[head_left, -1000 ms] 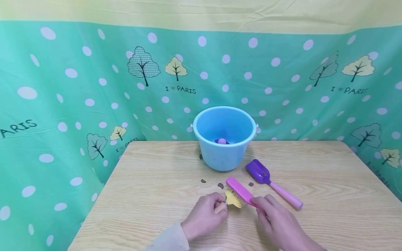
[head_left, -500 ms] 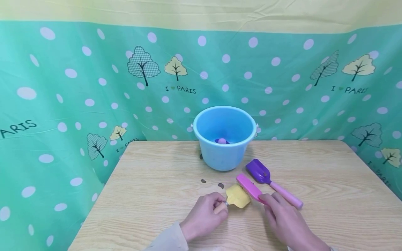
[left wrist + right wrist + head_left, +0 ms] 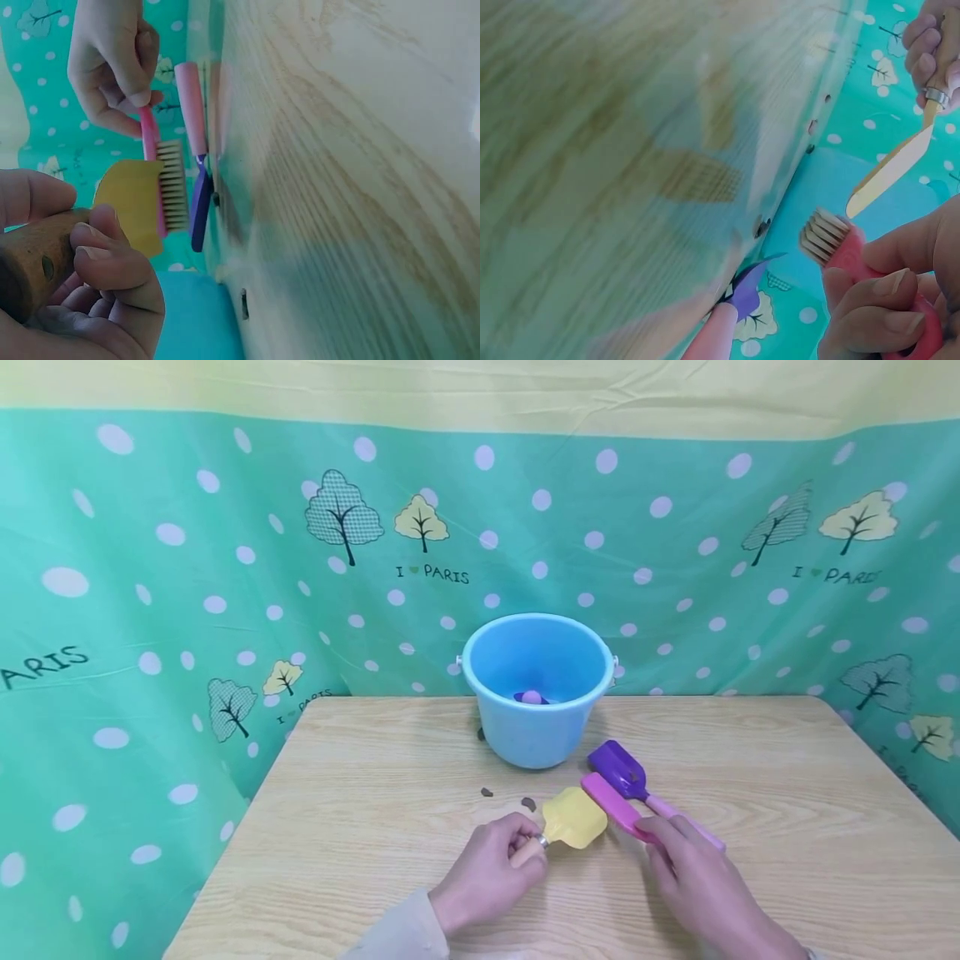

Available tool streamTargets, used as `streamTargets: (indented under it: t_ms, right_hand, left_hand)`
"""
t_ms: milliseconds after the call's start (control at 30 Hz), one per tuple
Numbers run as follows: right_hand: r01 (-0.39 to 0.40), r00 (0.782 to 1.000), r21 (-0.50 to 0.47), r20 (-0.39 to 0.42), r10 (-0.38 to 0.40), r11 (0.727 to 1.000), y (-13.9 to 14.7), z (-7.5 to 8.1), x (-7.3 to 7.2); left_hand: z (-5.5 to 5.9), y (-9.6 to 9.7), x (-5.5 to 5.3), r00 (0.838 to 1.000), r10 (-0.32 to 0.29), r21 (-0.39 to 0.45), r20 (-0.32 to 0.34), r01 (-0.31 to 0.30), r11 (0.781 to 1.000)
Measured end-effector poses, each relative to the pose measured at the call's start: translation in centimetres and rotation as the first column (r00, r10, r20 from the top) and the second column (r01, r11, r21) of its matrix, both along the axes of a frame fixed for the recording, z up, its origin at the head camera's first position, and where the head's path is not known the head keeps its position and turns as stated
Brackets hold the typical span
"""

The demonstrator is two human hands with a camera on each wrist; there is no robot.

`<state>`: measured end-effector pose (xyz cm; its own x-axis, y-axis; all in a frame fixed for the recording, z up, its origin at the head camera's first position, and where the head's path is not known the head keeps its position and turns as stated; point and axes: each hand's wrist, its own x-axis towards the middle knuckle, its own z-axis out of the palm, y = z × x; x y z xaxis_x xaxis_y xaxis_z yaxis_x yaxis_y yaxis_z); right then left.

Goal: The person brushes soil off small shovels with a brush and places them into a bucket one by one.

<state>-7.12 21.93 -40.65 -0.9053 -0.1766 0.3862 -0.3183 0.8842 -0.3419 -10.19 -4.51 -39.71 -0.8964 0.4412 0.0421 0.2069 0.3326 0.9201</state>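
Observation:
My left hand (image 3: pixel 491 870) grips the wooden handle (image 3: pixel 45 259) of a small yellow hand trowel (image 3: pixel 576 818), its blade held above the table. My right hand (image 3: pixel 701 881) holds a pink brush (image 3: pixel 615 806) by its handle. The brush head lies along the right edge of the blade in the head view; whether they touch I cannot tell. In the left wrist view the pale bristles (image 3: pixel 174 187) face the tabletop. A purple scoop (image 3: pixel 617 768) with a pink handle lies on the table beside the brush, partly covered by it and my right hand.
A light blue bucket (image 3: pixel 532 731) stands at the back of the wooden table (image 3: pixel 360 843), with a purple and pink thing (image 3: pixel 531 697) inside. Several small dark bits (image 3: pixel 528 804) lie on the tabletop. A green patterned cloth (image 3: pixel 225 568) hangs behind.
The brush has moved right and away from me, from across the trowel blade to its right edge. The blade has swung slightly away from me and more of its face shows. The bucket stays put.

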Motion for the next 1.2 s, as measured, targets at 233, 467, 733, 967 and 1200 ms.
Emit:
streamTargets:
  t_ms: [233,467,733,967,1200]
  right_hand:
    - [0.016,1.000,-0.012,0.001,-0.016,1.000,0.3,0.3,0.2]
    - [0.038,0.999,-0.003,-0.035,-0.039,0.999,1.0,0.2,0.1]
    - [0.046,0.999,-0.023,0.004,-0.046,0.999,1.2,0.6,0.3]
    - [0.082,0.995,-0.020,0.053,-0.081,0.996,1.6,0.8,0.5]
    - [0.097,0.992,-0.015,0.082,-0.095,0.995,1.9,1.0,0.6]
  left_hand:
    - [0.2,-0.1,0.0,1.000,-0.009,-0.001,0.004,0.009,1.000]
    - [0.0,-0.4,0.0,1.000,-0.024,-0.030,-0.012,0.024,0.999]
    - [0.4,-1.1,-0.3,0.999,0.006,-0.068,-0.035,-0.008,0.998]
    - [1.2,-1.6,-0.5,0.998,0.019,-0.118,-0.057,-0.026,0.993]
    - [2.4,-2.2,-0.8,0.997,0.011,-0.174,-0.077,-0.024,0.984]
